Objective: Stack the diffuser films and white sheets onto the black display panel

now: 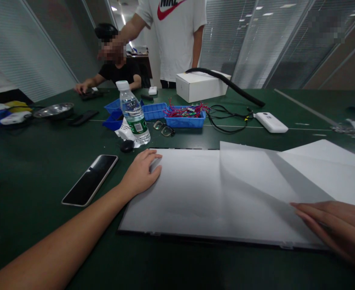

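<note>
A thin, flat white panel (177, 193) with a dark rim lies on the table in front of me. My left hand (142, 171) rests on its far left part, with the thumb apart from the fingers. Over the panel's right part lies a loose white sheet (252, 177), its straight left edge near the panel's middle. The sheet is creased or bent toward the right. My right hand (337, 225) is at the right side, fingers straight and pressed together with the thumb at the sheet; what lies between the fingertips is partly hidden.
Left of the panel lies a phone (91, 181). Beyond stand a water bottle (133, 114), eyeglasses (167, 131), a blue tray (185, 122) of red wires, a white box (195, 90) and a white power bank (270, 122). One person stands (177, 44) across the table; another sits (119, 74).
</note>
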Demonstrator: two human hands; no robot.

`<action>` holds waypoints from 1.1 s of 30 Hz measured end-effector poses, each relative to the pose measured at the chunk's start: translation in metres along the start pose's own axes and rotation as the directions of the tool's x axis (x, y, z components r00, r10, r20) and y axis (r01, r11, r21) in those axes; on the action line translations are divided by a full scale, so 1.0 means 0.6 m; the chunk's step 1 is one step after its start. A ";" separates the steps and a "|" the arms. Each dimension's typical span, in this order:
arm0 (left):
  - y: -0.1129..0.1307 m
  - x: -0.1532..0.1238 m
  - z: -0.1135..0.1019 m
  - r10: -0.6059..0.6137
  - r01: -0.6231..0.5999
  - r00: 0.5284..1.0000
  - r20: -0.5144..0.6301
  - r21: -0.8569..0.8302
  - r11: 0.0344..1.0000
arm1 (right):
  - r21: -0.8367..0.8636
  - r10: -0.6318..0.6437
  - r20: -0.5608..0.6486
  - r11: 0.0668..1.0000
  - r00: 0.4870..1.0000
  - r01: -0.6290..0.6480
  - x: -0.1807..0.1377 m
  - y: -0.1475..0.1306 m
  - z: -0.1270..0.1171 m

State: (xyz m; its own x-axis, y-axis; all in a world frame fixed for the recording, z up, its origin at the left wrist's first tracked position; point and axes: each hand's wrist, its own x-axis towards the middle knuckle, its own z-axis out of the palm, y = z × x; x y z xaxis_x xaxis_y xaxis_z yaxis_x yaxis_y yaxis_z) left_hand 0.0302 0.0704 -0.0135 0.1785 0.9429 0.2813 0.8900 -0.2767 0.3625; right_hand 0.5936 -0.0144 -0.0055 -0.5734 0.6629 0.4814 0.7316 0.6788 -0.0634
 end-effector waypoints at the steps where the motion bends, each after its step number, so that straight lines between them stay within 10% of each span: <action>1: 0.000 0.000 0.000 0.000 0.000 1.000 -0.001 0.003 1.000 | -0.025 -0.101 0.039 0.995 0.994 0.102 0.007 -0.006 0.001; 6: 0.001 0.001 -0.001 -0.006 0.006 1.000 0.011 0.004 1.000 | -0.062 -0.366 0.124 0.925 0.922 0.375 0.040 -0.024 0.004; 16: -0.002 0.000 0.002 0.014 -0.014 1.000 -0.003 0.007 1.000 | -0.246 -0.089 0.036 0.965 0.995 0.095 0.023 0.031 0.005; 33: 0.000 0.001 -0.001 0.003 -0.002 1.000 0.010 -0.014 1.000 | 0.024 -0.268 0.095 0.963 0.959 0.267 0.062 -0.009 0.000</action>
State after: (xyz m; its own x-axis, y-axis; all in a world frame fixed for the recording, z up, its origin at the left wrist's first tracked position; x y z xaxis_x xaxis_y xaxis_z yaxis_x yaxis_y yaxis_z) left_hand 0.0299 0.0706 -0.0129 0.1847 0.9439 0.2738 0.8835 -0.2815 0.3744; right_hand 0.5686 0.0066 0.0129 -0.7810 0.4833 0.3956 0.5428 0.8386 0.0470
